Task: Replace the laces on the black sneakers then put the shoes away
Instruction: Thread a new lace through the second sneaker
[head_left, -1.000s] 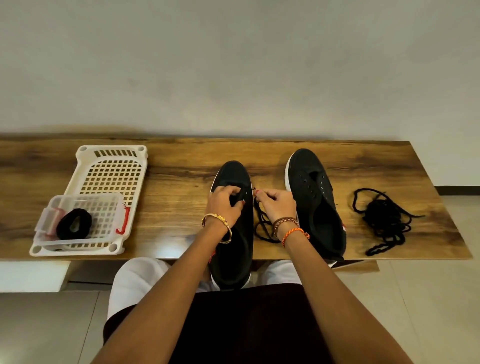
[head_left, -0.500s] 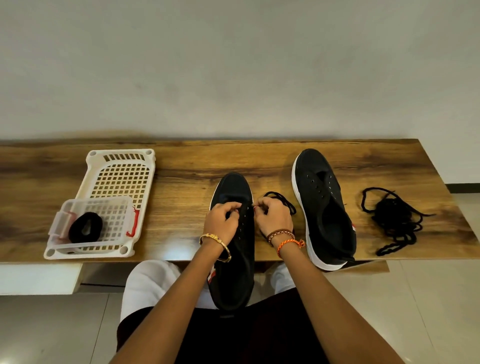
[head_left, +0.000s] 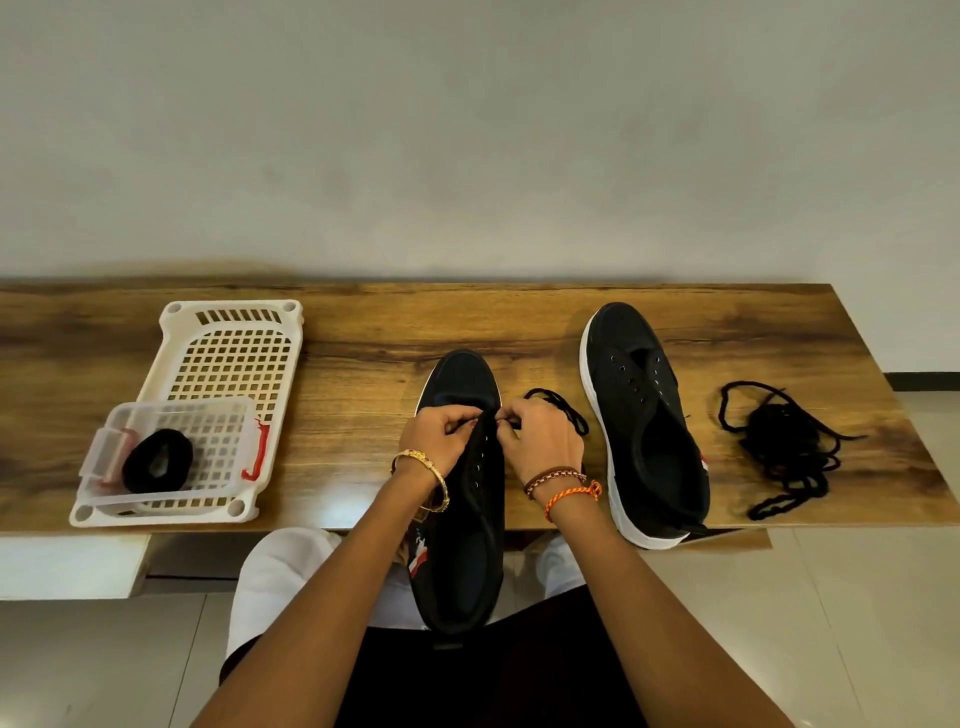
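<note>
A black sneaker (head_left: 462, 519) lies toe-away, half over the front edge of the wooden table (head_left: 363, 358), its heel above my lap. My left hand (head_left: 441, 434) grips its upper by the top eyelets. My right hand (head_left: 540, 436) pinches a black lace (head_left: 558, 408) at the same eyelets; the lace loops out to the right of that hand. The second black sneaker (head_left: 644, 421), white-soled and unlaced, rests to the right. A loose heap of black laces (head_left: 784, 447) lies further right.
A white perforated tray (head_left: 228, 358) stands at the left with a small clear basket (head_left: 218, 441) inside it holding a coiled black lace (head_left: 156, 460). A plain wall rises behind the table. Tiled floor shows below the table's front edge.
The view has shifted, so everything sits lower and further right in frame. My hands have closed in at the top eyelets, and the lace loop now lies right of my right hand.
</note>
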